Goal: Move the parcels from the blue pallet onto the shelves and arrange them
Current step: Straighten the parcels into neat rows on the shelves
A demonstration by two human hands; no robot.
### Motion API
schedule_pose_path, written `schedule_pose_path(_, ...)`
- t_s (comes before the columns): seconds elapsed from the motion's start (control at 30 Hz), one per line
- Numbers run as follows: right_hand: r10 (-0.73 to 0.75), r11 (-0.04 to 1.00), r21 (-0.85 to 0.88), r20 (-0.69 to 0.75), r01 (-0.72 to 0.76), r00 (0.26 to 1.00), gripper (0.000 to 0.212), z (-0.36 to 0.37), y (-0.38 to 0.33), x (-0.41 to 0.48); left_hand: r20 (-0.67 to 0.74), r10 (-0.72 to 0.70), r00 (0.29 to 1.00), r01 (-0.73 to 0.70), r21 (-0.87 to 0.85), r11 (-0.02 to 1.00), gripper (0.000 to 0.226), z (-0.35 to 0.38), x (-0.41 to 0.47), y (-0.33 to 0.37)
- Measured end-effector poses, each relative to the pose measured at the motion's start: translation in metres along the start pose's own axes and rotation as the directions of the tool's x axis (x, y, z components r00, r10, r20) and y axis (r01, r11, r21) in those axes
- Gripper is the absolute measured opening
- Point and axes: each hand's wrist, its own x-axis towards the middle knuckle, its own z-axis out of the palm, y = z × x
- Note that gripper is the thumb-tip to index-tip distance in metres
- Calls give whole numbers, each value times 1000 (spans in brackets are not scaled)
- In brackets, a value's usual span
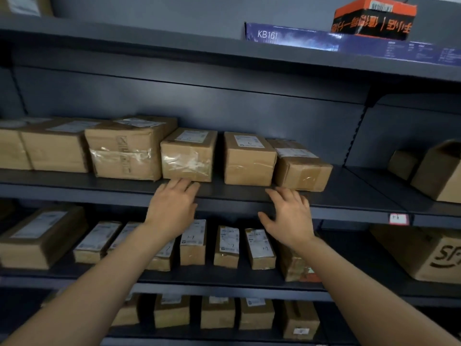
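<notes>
A row of brown cardboard parcels stands on the middle shelf (pixel 349 196). My left hand (pixel 172 208) reaches up with straight fingers, its fingertips at the bottom front edge of one taped parcel (pixel 188 156). My right hand (pixel 289 213) is spread open just below the shelf lip, in front of the gap between a square parcel (pixel 248 159) and a skewed parcel (pixel 301 168) at the row's right end. Neither hand holds anything. The blue pallet is out of view.
Small labelled parcels (pixel 228 245) line the shelf below, and more stand on the lowest one. A blue KB161 box (pixel 299 37) with an orange box (pixel 374 18) on it lies on the top shelf. Larger cartons (pixel 439 171) fill the right bay.
</notes>
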Motion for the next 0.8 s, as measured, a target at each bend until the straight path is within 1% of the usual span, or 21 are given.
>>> schedule_pose_path(0.07,-17,1000,18,42,16,999,62,9,-11,-16,50,-64,997,64,1,998,53,6,-29,-4)
schedule_pose_path(0.13,-33,999,15,121,31,992,61,18,-21,-31,142,-133,981,130,30,991,55,12,-56,-8)
schedule_pose_path(0.2,-45,999,12,214,44,976,63,26,-31,-48,236,-198,951,186,72,980,57,15,-83,-10)
schedule_pose_path(0.27,-64,998,16,286,62,956,64,33,-43,-65,300,-242,923,223,96,970,58,16,-110,-12)
schedule_pose_path(0.4,-110,994,45,385,100,916,63,46,-72,-91,356,-315,880,294,115,949,48,15,-156,-22)
schedule_pose_path(0.57,-165,986,68,429,150,888,60,63,-108,-106,431,-384,817,359,142,923,49,19,-196,-49)
schedule_pose_path(0.8,-164,984,22,508,178,846,62,94,-171,-105,491,-423,762,393,168,904,46,29,-228,-107)
